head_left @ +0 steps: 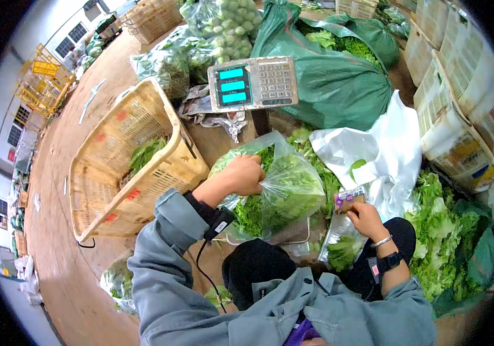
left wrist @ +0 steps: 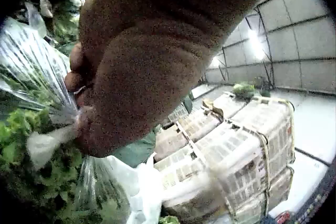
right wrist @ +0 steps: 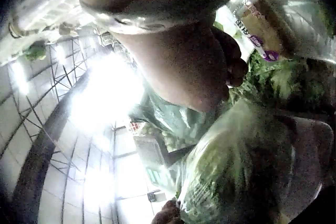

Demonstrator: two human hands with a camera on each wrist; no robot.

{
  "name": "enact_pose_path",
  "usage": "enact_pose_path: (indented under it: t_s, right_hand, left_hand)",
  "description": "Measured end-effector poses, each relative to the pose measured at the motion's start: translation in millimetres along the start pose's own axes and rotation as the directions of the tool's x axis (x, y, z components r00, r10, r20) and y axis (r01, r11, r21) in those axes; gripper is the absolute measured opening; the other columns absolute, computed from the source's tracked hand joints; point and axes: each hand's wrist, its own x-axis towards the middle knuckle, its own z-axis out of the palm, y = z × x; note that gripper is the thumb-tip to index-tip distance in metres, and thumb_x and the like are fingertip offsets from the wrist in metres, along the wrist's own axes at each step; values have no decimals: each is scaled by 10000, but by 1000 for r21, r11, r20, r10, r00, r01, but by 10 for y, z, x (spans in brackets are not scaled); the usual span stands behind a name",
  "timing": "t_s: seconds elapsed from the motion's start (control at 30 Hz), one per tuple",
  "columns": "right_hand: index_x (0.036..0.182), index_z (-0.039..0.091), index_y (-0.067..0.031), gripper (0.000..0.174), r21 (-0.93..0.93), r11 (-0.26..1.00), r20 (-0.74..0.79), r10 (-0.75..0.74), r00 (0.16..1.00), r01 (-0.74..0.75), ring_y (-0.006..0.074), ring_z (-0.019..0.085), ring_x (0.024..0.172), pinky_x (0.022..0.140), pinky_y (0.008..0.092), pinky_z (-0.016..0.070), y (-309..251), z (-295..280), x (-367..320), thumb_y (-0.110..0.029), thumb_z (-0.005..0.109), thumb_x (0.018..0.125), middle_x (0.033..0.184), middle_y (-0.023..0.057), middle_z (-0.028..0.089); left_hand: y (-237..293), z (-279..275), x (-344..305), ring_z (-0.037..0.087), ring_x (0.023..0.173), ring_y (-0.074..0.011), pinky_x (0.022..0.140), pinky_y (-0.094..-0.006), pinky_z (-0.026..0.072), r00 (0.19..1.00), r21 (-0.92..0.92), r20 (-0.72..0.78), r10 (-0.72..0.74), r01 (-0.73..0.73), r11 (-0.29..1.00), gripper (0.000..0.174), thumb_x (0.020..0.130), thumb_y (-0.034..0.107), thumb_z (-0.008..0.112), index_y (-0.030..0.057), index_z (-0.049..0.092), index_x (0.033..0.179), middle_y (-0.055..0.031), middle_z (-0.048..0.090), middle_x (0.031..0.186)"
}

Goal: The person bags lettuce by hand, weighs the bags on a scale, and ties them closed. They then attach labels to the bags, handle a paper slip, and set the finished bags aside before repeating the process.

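Note:
My left hand grips the gathered neck of a clear plastic bag filled with leafy greens; in the left wrist view the bunched plastic comes out beside the thumb. The bag lies on the scale's tray, below a lit display. My right hand has its fingers curled at the lower edge of a small brown packet with a purple and white label. The right wrist view shows the packet beside the curled fingers; whether they pinch anything is hidden.
A yellowish crate with some leaves stands at the left. White plastic bags and loose lettuce lie at the right. Beyond the scale are a green sack and bagged vegetables. Stacked crates line the right side.

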Motion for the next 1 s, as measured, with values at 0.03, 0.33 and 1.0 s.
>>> enact_pose_path:
  t_s: [0.03, 0.33, 1.0]
  right_hand:
    - [850, 616, -42, 175, 30, 999, 2, 17, 1000, -17, 337, 578, 695, 641, 396, 459, 3, 4, -9, -186, 553, 773, 742, 157, 608]
    - [852, 611, -29, 180, -11, 1000, 41, -8, 999, 9, 342, 579, 695, 638, 402, 455, 159, 124, 141, -178, 564, 764, 752, 175, 606]
    - [833, 600, -4, 194, -42, 999, 66, 24, 998, -21, 300, 578, 643, 600, 358, 455, 175, 278, 223, -178, 594, 747, 693, 164, 593]
  left_hand:
    - [-5, -22, -45, 508, 815, -316, 693, -402, 412, 1000, 5, -5, -7, 8, 1000, 190, 646, 234, 616, 65, 637, 729, -144, 502, 797]
    - [157, -568, -564, 485, 718, -273, 656, -356, 396, 845, -502, -471, -253, -22, 864, 163, 623, 156, 594, -7, 599, 626, -124, 478, 700]
    - [179, -300, -510, 472, 760, -284, 698, -366, 380, 821, -363, -527, -218, 15, 932, 186, 625, 183, 592, -1, 620, 637, -119, 494, 728]
